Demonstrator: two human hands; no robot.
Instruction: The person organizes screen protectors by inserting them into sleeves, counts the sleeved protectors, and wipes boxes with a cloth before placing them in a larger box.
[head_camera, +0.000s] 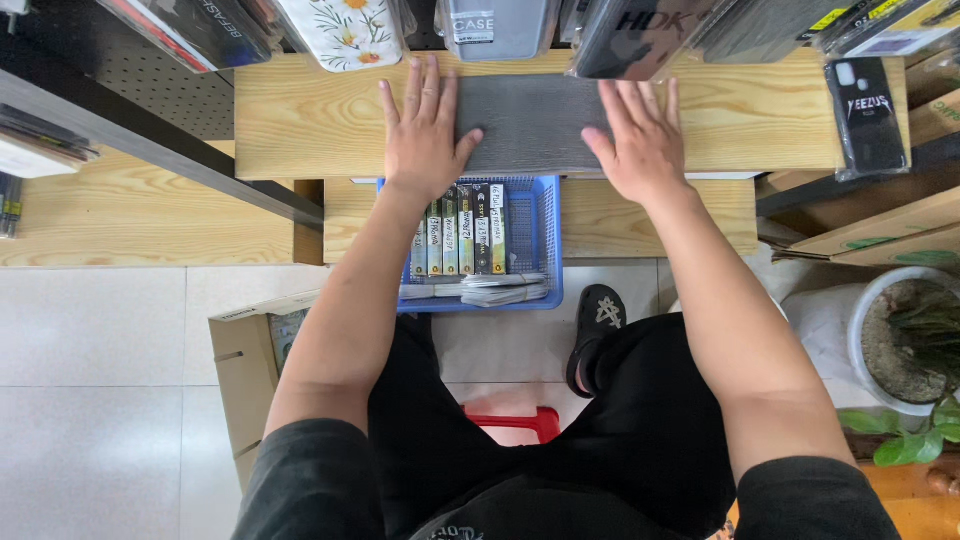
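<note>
A dark grey flat rectangular pad (532, 122) lies on a light wooden shelf (300, 120). My left hand (422, 135) rests flat on the pad's left edge, fingers together, thumb stretched onto the pad. On the pad's right edge my right hand (640, 140) lies flat with its fingers spread. Neither hand grips anything. Below the shelf a blue plastic basket (545, 240) holds several upright labelled packets (460, 230) and a stack of white sleeves.
Phone cases in clear packaging hang above the shelf, one floral (345, 30); a black case (866, 115) hangs at right. A cardboard box (250, 370) stands on the tiled floor at left, a potted plant (905, 340) at right, a red stool (520, 422) under me.
</note>
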